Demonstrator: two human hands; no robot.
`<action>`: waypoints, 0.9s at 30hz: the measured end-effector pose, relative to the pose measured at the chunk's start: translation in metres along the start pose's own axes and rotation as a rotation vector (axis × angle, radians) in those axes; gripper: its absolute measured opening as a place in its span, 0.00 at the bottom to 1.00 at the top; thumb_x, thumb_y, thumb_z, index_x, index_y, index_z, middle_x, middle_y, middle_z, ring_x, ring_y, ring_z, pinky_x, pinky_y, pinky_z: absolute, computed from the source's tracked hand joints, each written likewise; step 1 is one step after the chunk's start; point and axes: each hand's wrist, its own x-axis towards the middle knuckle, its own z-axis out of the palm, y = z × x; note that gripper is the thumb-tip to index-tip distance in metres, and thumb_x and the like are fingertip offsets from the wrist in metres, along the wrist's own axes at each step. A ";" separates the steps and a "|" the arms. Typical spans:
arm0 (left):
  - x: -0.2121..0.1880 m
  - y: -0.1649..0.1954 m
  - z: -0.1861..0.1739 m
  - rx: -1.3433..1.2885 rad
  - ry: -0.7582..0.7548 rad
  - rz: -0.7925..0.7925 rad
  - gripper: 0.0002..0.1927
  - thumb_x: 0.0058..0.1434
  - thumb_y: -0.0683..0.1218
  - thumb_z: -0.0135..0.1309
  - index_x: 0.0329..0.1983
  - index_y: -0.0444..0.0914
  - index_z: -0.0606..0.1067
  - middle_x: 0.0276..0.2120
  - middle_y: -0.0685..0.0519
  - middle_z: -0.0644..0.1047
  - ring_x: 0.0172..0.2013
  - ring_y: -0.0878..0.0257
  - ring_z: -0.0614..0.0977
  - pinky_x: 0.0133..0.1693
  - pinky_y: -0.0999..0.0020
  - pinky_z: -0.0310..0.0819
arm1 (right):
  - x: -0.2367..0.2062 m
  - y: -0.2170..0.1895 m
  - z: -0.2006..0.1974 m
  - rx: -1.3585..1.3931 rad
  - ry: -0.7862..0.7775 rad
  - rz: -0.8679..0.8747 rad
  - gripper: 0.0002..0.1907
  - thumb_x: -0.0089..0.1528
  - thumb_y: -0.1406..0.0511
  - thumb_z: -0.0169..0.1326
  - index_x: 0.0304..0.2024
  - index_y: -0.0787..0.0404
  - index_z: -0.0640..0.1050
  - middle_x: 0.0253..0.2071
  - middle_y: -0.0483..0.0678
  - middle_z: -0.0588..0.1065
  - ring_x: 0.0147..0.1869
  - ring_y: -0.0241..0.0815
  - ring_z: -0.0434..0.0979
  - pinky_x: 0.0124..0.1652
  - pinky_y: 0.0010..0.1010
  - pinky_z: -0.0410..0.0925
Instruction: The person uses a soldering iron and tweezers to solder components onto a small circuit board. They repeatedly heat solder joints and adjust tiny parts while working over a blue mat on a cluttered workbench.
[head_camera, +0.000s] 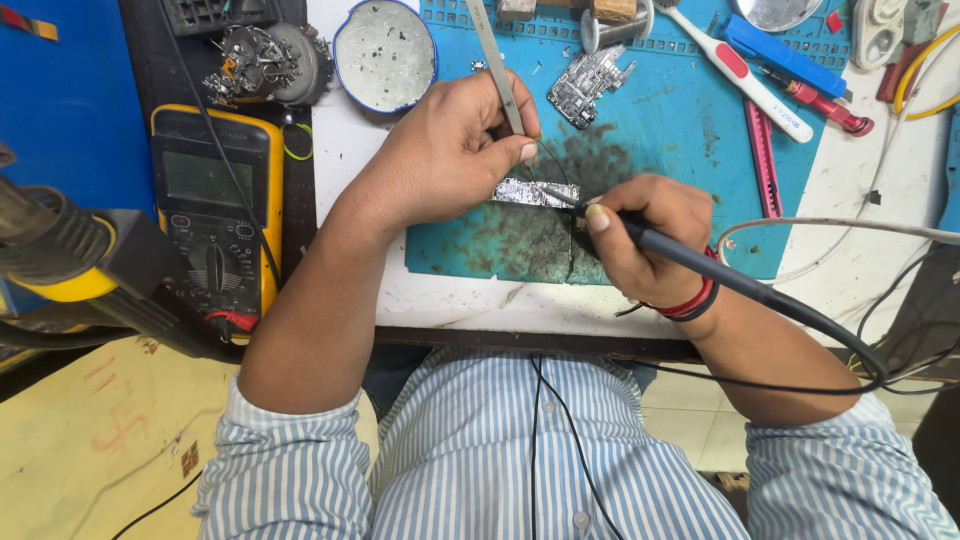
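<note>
My left hand (450, 150) pinches a pair of metal tweezers (497, 65), their tips pointing down at a small silvery circuit board (533, 192) lying on a blue work mat (690, 120). My right hand (640, 240) grips a dark soldering iron (720, 275) like a pen, its tip touching the right end of that board. The iron's black cable trails off to the right. Both forearms rest over the near edge of the white bench.
A second bare circuit board (588, 85) lies higher on the mat. A round tin (385, 52) sits left of it, a yellow multimeter (215, 215) further left. A white toothbrush (740, 75), a red cutter (762, 160) and screwdrivers lie at the right.
</note>
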 end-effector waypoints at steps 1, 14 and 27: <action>0.000 0.000 0.000 0.001 0.001 -0.013 0.05 0.63 0.39 0.58 0.41 0.36 0.75 0.27 0.57 0.78 0.26 0.72 0.74 0.28 0.73 0.68 | -0.002 0.000 -0.001 0.010 0.025 0.011 0.04 0.69 0.72 0.58 0.42 0.66 0.75 0.34 0.50 0.78 0.29 0.40 0.78 0.31 0.25 0.68; -0.015 0.007 0.013 -0.080 0.087 0.104 0.11 0.73 0.48 0.47 0.39 0.36 0.74 0.24 0.55 0.77 0.26 0.66 0.79 0.31 0.68 0.72 | 0.020 -0.023 -0.004 -0.488 0.062 -0.122 0.29 0.62 0.67 0.66 0.61 0.71 0.70 0.62 0.62 0.71 0.64 0.63 0.68 0.62 0.48 0.61; -0.081 0.027 0.065 0.726 0.341 0.436 0.15 0.58 0.46 0.63 0.31 0.38 0.68 0.49 0.43 0.81 0.54 0.47 0.79 0.56 0.48 0.64 | 0.011 -0.022 -0.013 -0.558 0.098 -0.104 0.31 0.64 0.61 0.69 0.62 0.65 0.69 0.57 0.60 0.72 0.63 0.59 0.69 0.63 0.46 0.60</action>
